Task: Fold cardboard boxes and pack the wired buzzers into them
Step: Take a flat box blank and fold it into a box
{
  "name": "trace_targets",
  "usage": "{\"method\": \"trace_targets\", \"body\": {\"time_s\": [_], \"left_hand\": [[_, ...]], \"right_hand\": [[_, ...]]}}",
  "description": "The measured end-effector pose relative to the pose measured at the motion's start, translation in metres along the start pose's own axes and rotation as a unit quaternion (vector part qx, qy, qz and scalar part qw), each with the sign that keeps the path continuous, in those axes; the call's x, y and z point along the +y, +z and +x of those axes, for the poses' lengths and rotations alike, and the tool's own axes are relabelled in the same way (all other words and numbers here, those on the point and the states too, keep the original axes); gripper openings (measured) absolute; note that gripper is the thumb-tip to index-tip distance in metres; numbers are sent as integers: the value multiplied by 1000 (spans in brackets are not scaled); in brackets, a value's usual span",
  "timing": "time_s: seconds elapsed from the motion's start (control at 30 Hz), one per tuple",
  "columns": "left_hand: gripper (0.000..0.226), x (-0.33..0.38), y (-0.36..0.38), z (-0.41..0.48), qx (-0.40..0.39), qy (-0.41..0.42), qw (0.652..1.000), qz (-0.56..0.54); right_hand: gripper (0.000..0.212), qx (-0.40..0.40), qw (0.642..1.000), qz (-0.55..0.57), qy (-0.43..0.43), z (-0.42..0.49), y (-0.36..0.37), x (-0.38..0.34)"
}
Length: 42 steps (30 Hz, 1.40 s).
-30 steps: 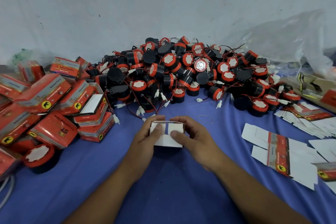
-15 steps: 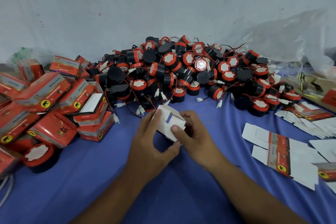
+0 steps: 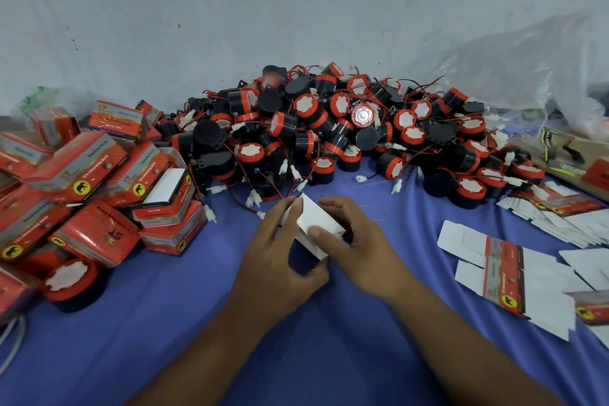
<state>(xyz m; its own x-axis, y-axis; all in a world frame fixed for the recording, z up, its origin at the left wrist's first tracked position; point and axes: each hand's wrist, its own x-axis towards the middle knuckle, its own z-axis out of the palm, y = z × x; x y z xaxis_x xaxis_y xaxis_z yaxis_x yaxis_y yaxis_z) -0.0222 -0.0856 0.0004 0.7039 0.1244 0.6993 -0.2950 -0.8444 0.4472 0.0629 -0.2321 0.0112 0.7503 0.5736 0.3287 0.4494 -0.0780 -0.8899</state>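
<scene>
Centre frame, a half-folded white cardboard box [image 3: 318, 221] sits tilted between both hands — the left hand [image 3: 273, 260] has its grip clamped round the near side, and the right hand [image 3: 365, 250] pinches the top flap. Behind it, wired buzzers [image 3: 329, 128] pile on the blue worktop [image 3: 164, 323].

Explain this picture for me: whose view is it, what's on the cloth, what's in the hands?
There is no machine here. A person wears a camera on the head, and it looks down at their own two hands. The left hand and right hand both grip a small white box, held tilted. On the blue cloth behind it lies a pile of red and black buzzers with wires. Folded red boxes are heaped on the left, and flat unfolded boxes lie on the right.
</scene>
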Motion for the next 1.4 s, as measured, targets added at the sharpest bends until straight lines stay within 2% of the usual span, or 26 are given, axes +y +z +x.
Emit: {"method": "trace_targets", "body": {"time_s": [0.1, 0.27, 0.53, 0.8, 0.97, 1.1, 1.17, 1.27, 1.33, 1.4], "left_hand": [[76, 0, 4, 1, 18, -1, 1000, 3], [74, -4, 8, -3, 23, 21, 999, 33], [78, -1, 10, -1, 24, 33, 998, 42], [78, -6, 13, -2, 41, 53, 996, 57], [79, -10, 13, -3, 48, 48, 996, 57], [79, -13, 12, -4, 46, 58, 995, 64], [78, -12, 12, -4, 41, 68, 995, 68], [75, -11, 13, -5, 32, 71, 994, 73], [75, -11, 13, -5, 21, 73, 994, 74], [78, -12, 13, -5, 7, 85, 994, 69]], "right_hand": [[30, 2, 993, -86, -77, 1, 0, -1], [37, 16, 983, -152, -101, 1, 2, 0], [38, 26, 985, -128, -113, 0, 2, 1], [39, 38, 991, -96, -87, 0, 5, 3], [54, 9, 984, -153, -85, 0, 12, -1], [51, 4, 985, -151, -84, 0, 12, -4], [46, 20, 990, -127, -61, 0, 11, -5], [43, 26, 999, 43, 14, 3, 9, -9], [48, -25, 988, 144, 51, 4, 1, -9], [47, -93, 978, 176, 56, 4, -10, -9]]}}
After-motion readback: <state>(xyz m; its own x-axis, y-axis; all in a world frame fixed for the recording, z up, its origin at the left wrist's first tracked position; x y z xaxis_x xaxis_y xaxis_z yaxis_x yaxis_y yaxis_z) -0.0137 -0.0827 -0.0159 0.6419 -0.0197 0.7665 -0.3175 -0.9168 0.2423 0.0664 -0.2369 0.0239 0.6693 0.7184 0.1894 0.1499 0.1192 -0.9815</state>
